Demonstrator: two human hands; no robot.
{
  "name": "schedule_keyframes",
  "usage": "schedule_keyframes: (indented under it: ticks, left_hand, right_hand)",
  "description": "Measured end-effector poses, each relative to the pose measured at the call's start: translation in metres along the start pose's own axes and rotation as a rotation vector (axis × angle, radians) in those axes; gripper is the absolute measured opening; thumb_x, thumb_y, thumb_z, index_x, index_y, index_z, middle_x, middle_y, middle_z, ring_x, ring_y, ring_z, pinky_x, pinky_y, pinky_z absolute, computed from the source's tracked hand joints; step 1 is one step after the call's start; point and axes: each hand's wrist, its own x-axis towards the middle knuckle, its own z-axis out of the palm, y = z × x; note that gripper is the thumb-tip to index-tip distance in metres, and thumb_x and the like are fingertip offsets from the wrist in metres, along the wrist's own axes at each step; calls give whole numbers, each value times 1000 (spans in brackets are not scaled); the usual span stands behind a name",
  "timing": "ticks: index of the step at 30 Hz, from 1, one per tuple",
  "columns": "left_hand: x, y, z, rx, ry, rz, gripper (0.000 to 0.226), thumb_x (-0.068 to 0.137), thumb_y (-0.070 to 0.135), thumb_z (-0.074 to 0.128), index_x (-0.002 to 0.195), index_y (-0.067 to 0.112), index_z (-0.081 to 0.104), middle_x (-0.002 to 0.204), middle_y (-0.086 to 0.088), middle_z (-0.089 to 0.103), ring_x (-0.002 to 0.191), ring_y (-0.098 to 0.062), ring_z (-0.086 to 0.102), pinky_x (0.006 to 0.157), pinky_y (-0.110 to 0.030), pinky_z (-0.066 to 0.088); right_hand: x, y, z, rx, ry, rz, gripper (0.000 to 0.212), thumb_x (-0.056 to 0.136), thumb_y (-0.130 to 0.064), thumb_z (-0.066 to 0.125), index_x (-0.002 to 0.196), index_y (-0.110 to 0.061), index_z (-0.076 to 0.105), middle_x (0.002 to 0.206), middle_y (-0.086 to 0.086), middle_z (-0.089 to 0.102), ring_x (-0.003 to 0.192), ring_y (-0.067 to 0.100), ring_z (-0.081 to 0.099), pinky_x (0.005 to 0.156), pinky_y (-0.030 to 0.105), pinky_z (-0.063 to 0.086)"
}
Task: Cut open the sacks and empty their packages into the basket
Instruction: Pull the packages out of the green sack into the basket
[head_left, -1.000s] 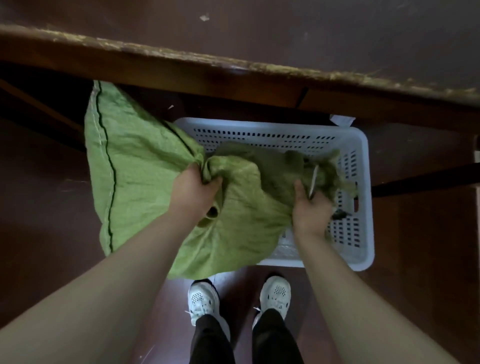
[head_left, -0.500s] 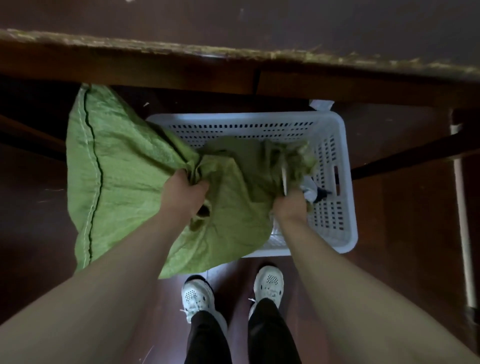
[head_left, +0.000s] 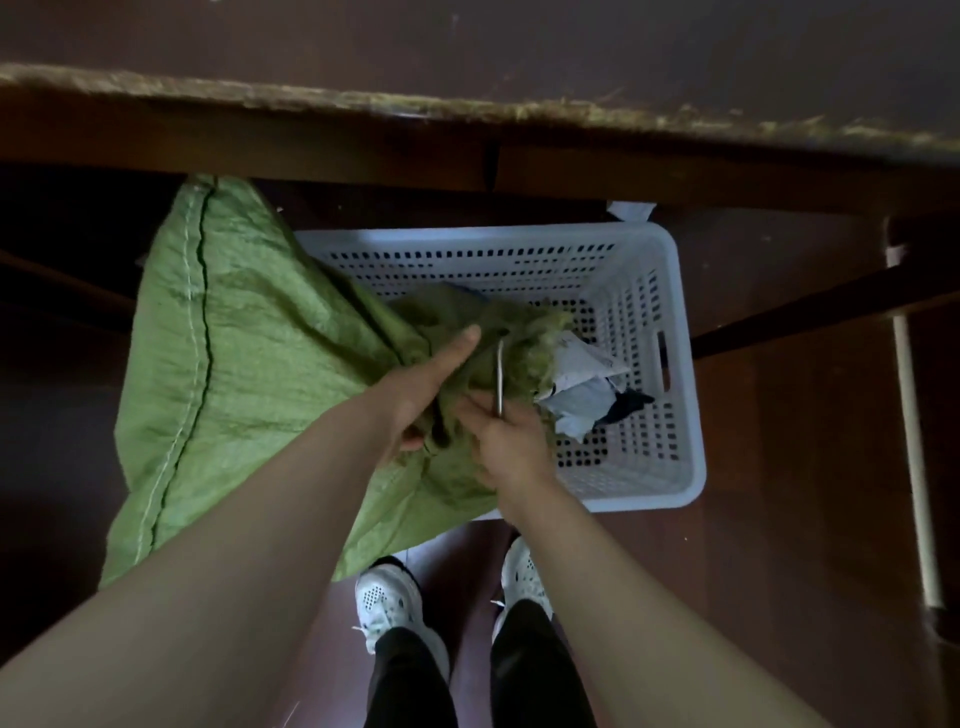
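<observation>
Green woven plastic sack (head_left: 249, 364), limp, probably slick: hold bunched mouth, 3 o'clock. Left hand (head_left: 426, 389) fingers (head_left: 462, 340) straight on it; right hand (head_left: 506, 447) grips thin metal blade (head_left: 499, 374).

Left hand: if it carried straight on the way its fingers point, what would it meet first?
The bunched mouth of the green sack over the white basket; the left hand seems nearly touching it, though depth is unclear.
</observation>
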Motion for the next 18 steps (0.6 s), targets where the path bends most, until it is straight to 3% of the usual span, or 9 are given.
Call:
schedule_keyframes:
  ticks: [3,5,7,10,12,13,15,17,18]
  left_hand:
    - [11,-3,5,88,61,1,86,47,50,85,120,13,59,112,-5,65,100,-22,59,65,-28,44]
    - [19,-6,7,129,99,36,53,66,22,82,111,4,63,103,-14,68,86,-28,63,60,-32,50]
    - [26,-8,6,137,119,80,36,75,14,77,105,-2,65,96,-22,68,76,-31,62,63,-37,51]
    - [29,-9,2,143,167,107,33,81,17,73,108,-1,64,101,-22,67,83,-35,64,80,-41,53]
    - [30,-9,0,126,163,93,35,82,17,72,112,1,62,106,-20,67,95,-37,66,89,-49,53]
    - [30,-8,0,108,161,86,34,82,16,72,112,2,62,107,-20,67,98,-37,65,89,-51,53]
    - [31,-7,0,85,158,83,33,82,16,72,111,3,62,108,-19,67,100,-36,65,90,-50,52]
    - [32,-8,0,94,143,82,40,80,19,75,114,3,62,108,-18,67,99,-34,65,90,-49,53]
    - [32,-10,-1,99,140,84,44,78,21,76,116,4,62,108,-16,67,99,-32,66,90,-48,53]
  right_hand:
    - [-12,8,-1,274,-59,183,6,87,-7,62,84,-13,64,36,-10,37,28,1,24,29,13,17]
    - [-17,12,-3,337,-55,212,5,85,-6,63,85,-11,63,36,-9,37,26,1,24,29,13,16]
    - [-18,13,-13,404,19,196,4,80,-4,66,79,-7,64,42,-6,45,27,1,30,28,13,20]
    - [-8,23,-46,335,510,49,11,80,-9,67,69,-6,67,56,-3,56,48,11,49,48,23,39]
    - [7,36,-77,221,815,52,19,84,-25,68,83,-7,64,72,3,60,66,20,55,65,30,42]
    - [12,38,-88,180,867,135,36,80,-36,72,93,-4,62,79,6,60,71,23,56,69,32,44]
    - [22,36,-100,254,741,340,66,65,-56,78,98,-3,60,75,6,53,60,20,51,59,29,45]
    - [40,25,-103,378,514,390,70,60,-61,79,100,-8,57,70,1,45,45,12,40,47,24,39]
    - [50,17,-99,400,426,374,73,61,-59,80,109,-10,55,79,1,50,52,10,49,51,24,42]
